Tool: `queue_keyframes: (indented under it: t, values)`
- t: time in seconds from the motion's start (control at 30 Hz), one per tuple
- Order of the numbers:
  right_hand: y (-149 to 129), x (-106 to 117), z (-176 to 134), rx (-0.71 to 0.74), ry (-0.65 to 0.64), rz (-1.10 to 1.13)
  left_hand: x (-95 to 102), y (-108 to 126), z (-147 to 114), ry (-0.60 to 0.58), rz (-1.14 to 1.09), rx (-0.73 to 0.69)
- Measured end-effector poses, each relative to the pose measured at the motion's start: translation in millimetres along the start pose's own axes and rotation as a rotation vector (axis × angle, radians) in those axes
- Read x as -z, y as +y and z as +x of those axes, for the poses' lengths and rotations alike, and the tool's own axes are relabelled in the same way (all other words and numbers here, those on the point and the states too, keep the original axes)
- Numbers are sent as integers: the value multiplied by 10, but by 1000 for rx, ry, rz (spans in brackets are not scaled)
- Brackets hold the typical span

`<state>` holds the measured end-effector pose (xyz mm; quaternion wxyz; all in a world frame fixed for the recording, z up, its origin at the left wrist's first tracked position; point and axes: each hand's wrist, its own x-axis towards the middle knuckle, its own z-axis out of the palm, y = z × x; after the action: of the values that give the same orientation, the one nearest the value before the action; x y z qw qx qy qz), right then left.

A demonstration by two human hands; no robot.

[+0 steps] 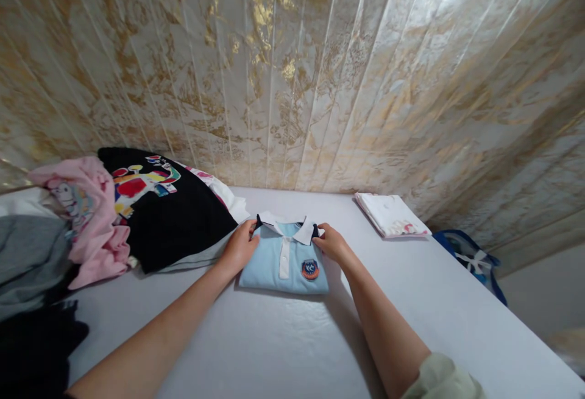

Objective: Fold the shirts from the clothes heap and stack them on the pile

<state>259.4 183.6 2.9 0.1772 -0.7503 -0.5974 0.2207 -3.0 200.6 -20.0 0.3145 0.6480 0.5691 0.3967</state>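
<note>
The fingers of your left hand (241, 245) are pinching one shoulder of the folded light-blue polo shirt (267, 262) beside its white collar (303, 233); your right hand (332, 243) is pinching the other. The shirt is lying front-up on the white table (256, 350). To your left, a black printed garment (183, 225) and a pink garment (94, 204) are lying heaped; to your right, a folded white garment (390, 214) is resting apart.

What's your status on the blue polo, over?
Left hand, right hand: gripping its upper corners. Blue polo: folded, badge up. Clothes pile: close beside left hand.
</note>
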Motion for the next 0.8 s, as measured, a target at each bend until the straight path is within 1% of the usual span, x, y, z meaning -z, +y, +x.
queue_keyframes:
  t: [0.1,0.17,0.2,0.23,0.27,0.33,0.4,0.43,0.5,0.57,0.6,0.67,0.73,0.8]
  values:
    - [-76,46,-106,42,142,-186,45,17,-8,79,211,-70]
    - [-156,38,-188,120,248,-237,46,91,-57,148,297,-167]
    - [-198,12,-227,171,284,-244,32,134,-94,161,320,-225]
    - [-238,-29,-263,228,296,-247,7,172,-137,147,331,-275]
    - [-272,-84,-296,285,279,-250,-27,199,-185,106,338,-306]
    - [-318,-218,-352,363,188,-265,-111,210,-282,-27,356,-306]
    - [-335,-342,-394,381,98,-289,-188,174,-360,-150,378,-265]
    - [-334,-387,-409,374,79,-298,-214,150,-385,-182,383,-248]
    - [-323,-429,-428,364,72,-307,-232,117,-395,-202,380,-245]
    - [-302,-420,-433,360,85,-306,-197,116,-357,-170,382,-242]
    - [-287,-406,-429,350,112,-303,-161,125,-323,-126,387,-236]
    - [-245,-373,-409,302,193,-293,-67,136,-238,4,403,-208]
    - [-188,-348,-374,241,233,-270,32,111,-145,115,389,-144]
    - [-124,-333,-331,205,213,-232,106,39,-57,132,283,-35]
